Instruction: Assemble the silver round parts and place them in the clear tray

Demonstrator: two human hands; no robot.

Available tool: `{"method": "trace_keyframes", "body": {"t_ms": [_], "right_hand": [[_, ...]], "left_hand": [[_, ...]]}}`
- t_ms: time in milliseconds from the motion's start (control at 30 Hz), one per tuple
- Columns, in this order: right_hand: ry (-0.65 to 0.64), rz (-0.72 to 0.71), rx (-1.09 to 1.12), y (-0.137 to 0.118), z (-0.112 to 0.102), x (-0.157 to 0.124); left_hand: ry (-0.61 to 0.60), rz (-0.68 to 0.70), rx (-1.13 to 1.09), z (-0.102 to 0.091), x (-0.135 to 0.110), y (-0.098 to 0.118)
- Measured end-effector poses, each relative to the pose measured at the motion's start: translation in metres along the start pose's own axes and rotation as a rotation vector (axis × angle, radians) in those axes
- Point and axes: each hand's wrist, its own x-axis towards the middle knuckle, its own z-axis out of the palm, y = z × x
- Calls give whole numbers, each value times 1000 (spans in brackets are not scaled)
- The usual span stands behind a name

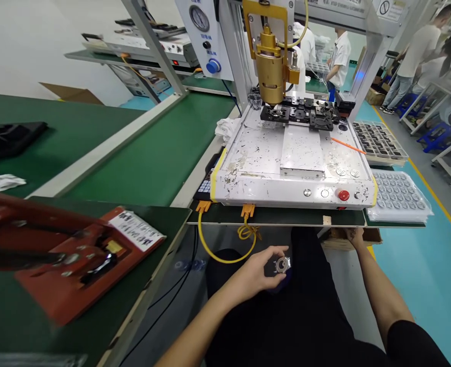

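Over my lap, my left hand is closed on a small silvery metal part with a round opening, which looks like a watch case. Thumb and forefinger pinch it from its two sides. My right hand reaches to a cardboard box below the table's front edge; its fingers are hidden there. In front of me stands a white bench press with a brass-coloured head. Under that head is a black multi-part fixture.
Right of the press lie a tray of dark parts and a clear tray of round parts. A red lever press occupies the left bench. A yellow cable hangs below the table edge. Several people are in the background.
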Motion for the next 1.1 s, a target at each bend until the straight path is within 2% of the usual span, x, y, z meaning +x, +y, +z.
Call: {"method": "trace_keyframes", "body": {"t_ms": [100, 233, 367, 467, 633, 833, 933, 1100], "right_hand": [[-177, 26, 177, -12, 2, -18], [-343, 48, 395, -44, -15, -58], [-431, 26, 540, -102, -46, -93], [-483, 6, 632, -151, -64, -103], [-570, 13, 833, -205, -66, -100], [-709, 29, 919, -230, -53, -95], [-775, 38, 948, -233, -53, -95], [-972, 123, 1013, -235, -57, -93]], "left_hand": [[146, -29, -128, -3, -8, 1], [294, -75, -458, 0, -13, 5], [292, -96, -734, 4, -11, 18], [286, -119, -862, 4, -10, 31], [345, -158, -957, -1, -15, 51], [373, -145, -1063, -9, -30, 67], [383, -118, -1081, -11, -36, 71], [382, -72, -1056, -10, -39, 72]]}}
